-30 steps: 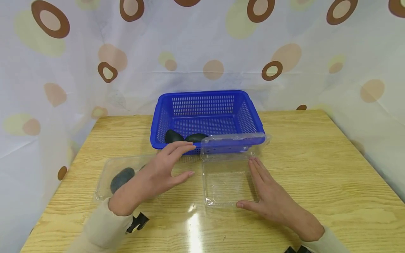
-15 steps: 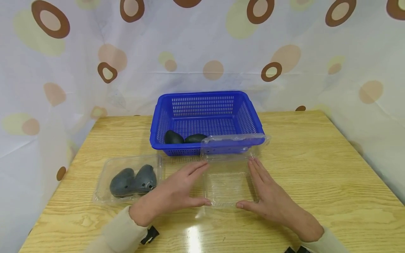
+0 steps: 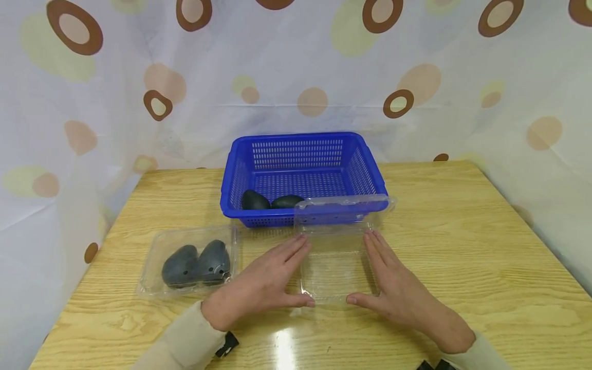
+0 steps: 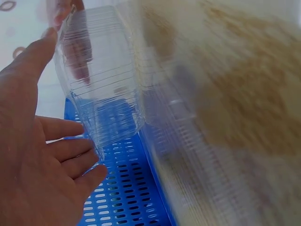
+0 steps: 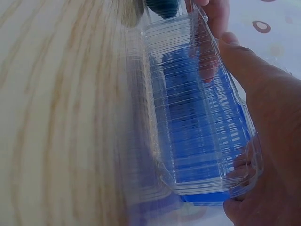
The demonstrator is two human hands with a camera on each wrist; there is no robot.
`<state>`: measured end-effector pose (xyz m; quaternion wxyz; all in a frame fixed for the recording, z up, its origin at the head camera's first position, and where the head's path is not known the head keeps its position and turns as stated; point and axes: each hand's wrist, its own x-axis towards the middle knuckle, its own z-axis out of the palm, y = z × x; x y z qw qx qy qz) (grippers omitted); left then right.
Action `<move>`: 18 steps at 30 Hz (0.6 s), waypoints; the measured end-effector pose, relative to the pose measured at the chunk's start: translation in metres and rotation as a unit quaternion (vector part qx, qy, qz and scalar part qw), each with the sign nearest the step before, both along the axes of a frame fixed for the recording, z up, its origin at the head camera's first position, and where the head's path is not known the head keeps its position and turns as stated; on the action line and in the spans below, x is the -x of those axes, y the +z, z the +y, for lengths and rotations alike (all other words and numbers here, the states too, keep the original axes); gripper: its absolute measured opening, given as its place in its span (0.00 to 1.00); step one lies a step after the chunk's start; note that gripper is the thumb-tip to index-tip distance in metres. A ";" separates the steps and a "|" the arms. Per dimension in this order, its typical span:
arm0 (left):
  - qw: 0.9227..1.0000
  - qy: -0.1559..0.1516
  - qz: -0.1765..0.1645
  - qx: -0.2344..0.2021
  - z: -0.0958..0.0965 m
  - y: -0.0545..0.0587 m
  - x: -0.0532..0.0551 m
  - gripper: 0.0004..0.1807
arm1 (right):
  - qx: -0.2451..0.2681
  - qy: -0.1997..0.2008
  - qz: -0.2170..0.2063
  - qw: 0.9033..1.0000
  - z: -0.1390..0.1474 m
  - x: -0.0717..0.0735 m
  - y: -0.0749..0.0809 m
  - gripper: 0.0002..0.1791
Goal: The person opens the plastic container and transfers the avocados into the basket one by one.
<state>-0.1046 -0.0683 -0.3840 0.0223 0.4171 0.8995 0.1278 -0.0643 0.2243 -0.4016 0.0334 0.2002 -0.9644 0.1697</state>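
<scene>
In the head view, a clear plastic clamshell box (image 3: 339, 275) stands on the table with its lid (image 3: 344, 203) raised at the back, nothing inside it. My left hand (image 3: 268, 280) rests along its left side, fingers at the back and thumb by the front corner. Along the opposite side lies my right hand (image 3: 400, 288), thumb and straight fingers spread apart. Both wrist views show fingertips right at the box's rim. Left of my hands, a second clamshell box (image 3: 150, 272) is closed over two dark, pear-shaped avocados (image 3: 179, 268).
Behind the boxes is a blue perforated basket (image 3: 296, 137), with two dark avocados (image 3: 255, 200) at its near left. The raised lid overlaps its front rim in the head view. A patterned cloth (image 3: 199, 67) hangs around the wooden table (image 3: 462, 246).
My left hand has come down and right, from above the closed box to the left side of the open box. My right hand has stayed in place.
</scene>
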 end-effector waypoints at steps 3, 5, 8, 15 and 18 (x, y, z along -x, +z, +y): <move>1.000 0.002 0.000 0.009 0.001 0.000 0.000 0.57 | -0.003 0.000 0.001 1.000 0.000 0.000 0.001 0.66; 1.000 0.001 -0.001 0.010 0.002 0.001 0.000 0.57 | -0.002 0.000 -0.003 1.000 0.001 0.000 0.003 0.66; 1.000 -0.005 0.000 0.010 0.005 0.001 0.000 0.58 | 0.001 -0.005 -0.012 1.000 0.003 -0.001 0.004 0.66; 1.000 -0.016 0.018 0.010 0.015 -0.001 0.003 0.58 | 0.010 -0.013 -0.013 1.000 0.013 -0.003 0.004 0.66; 0.999 -0.018 0.027 0.011 0.020 -0.001 0.004 0.57 | 0.014 -0.012 -0.009 1.000 0.018 -0.004 0.004 0.66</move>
